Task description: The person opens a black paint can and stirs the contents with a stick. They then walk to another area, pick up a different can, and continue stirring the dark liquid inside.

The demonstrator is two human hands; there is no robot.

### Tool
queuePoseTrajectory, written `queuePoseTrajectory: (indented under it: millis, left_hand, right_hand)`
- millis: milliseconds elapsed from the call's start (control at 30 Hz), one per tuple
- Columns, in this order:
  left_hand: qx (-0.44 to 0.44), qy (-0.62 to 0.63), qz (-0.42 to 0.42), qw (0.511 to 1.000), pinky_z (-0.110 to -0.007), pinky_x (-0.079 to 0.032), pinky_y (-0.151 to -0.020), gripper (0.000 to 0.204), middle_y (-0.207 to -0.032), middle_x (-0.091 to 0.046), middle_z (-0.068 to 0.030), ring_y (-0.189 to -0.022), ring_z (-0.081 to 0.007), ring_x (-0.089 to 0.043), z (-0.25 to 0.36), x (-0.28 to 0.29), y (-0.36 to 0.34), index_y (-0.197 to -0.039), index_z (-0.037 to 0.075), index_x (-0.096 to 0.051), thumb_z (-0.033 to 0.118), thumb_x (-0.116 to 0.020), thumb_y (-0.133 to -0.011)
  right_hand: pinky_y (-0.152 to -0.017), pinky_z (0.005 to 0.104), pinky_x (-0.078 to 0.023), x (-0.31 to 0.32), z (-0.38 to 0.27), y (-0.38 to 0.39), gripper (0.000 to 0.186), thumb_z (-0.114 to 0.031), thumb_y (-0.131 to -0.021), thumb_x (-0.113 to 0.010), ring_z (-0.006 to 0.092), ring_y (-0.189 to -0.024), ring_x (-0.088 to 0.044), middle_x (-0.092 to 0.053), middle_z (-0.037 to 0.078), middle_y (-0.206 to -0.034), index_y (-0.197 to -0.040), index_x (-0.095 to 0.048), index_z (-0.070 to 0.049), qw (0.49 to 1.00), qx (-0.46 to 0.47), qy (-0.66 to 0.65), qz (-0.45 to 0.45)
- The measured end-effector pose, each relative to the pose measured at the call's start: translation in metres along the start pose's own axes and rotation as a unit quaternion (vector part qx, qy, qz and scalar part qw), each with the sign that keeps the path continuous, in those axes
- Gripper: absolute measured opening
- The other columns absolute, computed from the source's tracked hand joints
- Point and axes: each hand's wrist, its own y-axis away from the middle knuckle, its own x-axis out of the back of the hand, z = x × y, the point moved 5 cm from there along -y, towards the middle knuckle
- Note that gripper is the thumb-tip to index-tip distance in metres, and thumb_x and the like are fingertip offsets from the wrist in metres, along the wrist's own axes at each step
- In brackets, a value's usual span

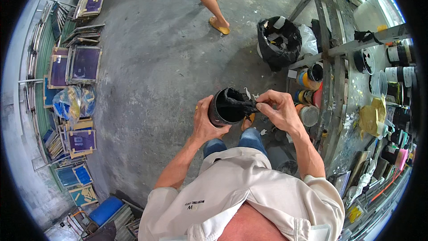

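My left hand [204, 120] is wrapped round a black cylindrical tub [219, 117], its open top facing up and its inside coated dark. My right hand [276, 109] pinches the end of an ink-blackened stirrer [244, 105], which reaches across the tub's mouth from the right, its far part inside the tub. The stirrer is thickly coated, so its exact shape is hard to make out. Both hands are in front of my body, above my legs.
Framed screens [84, 64] lean along the left wall. Another person's sandaled foot [219, 25] is at the top. A black-bagged bin [278, 47] stands beside a wooden rack [339, 107] with containers [307, 115] beneath and more tubs [379, 82] upon it at the right.
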Motion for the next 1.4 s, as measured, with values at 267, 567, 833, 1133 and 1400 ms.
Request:
queuePoseTrajectory:
  millis: [267,567,833,1133,1400]
  left_hand:
    - [0.063,0.02,0.024,0.997,-0.051,-0.045,-0.101,0.108,-0.13,-0.049,-0.0177,-0.122,-0.0362,-0.05,0.0,0.022,0.002,-0.145,0.008,-0.034,0.025,-0.093,-0.055]
    - [0.059,0.029,0.038,0.997,-0.053,-0.043,-0.101,0.108,-0.129,-0.048,-0.0174,-0.122,-0.0366,-0.049,0.008,0.019,0.001,-0.144,0.009,-0.037,0.027,-0.092,-0.053]
    - [-0.208,-0.198,0.115,0.951,-0.055,-0.033,-0.108,0.091,-0.135,-0.045,-0.0137,-0.131,-0.0348,-0.045,0.029,0.035,0.003,-0.139,0.018,-0.043,0.048,-0.087,-0.066]
    - [-0.257,-0.243,0.099,0.93,-0.055,-0.034,-0.111,0.083,-0.135,-0.046,-0.0136,-0.131,-0.0355,-0.046,0.022,0.064,-0.002,-0.14,0.024,-0.04,0.055,-0.081,-0.076]
    - [-0.213,-0.271,0.107,0.933,-0.054,-0.037,-0.104,0.094,-0.133,-0.045,-0.0153,-0.127,-0.0353,-0.047,0.02,0.064,0.009,-0.144,0.02,-0.039,0.051,-0.087,-0.069]
  right_hand:
    - [-0.065,0.0287,-0.048,-0.011,-0.025,0.004,0.011,-0.008,-0.084,-0.07,0.0119,-0.068,-0.058,-0.067,0.007,-0.077,-0.09,-0.07,0.002,1.0,0.021,0.019,0.005]
    - [-0.066,0.0329,-0.049,0.008,-0.035,0.019,0.007,-0.003,-0.084,-0.069,0.0189,-0.071,-0.063,-0.067,0.009,-0.079,-0.09,-0.07,0.001,0.995,0.081,0.037,-0.048]
    - [-0.094,0.0429,-0.047,-0.005,-0.032,0.018,0.034,-0.024,-0.079,-0.083,0.0311,-0.108,-0.06,-0.067,0.012,-0.109,-0.101,-0.07,-0.002,0.968,0.167,0.105,-0.155]
    - [-0.087,0.0417,-0.049,-0.044,-0.053,-0.022,0.036,-0.016,-0.078,-0.081,0.0317,-0.1,-0.063,-0.071,0.013,-0.105,-0.108,-0.07,-0.001,0.934,0.295,0.199,-0.038]
    - [-0.081,0.0417,-0.048,-0.064,-0.041,-0.027,0.03,-0.017,-0.075,-0.081,0.0315,-0.087,-0.062,-0.067,0.012,-0.09,-0.097,-0.066,-0.004,0.94,0.237,0.244,0.011]
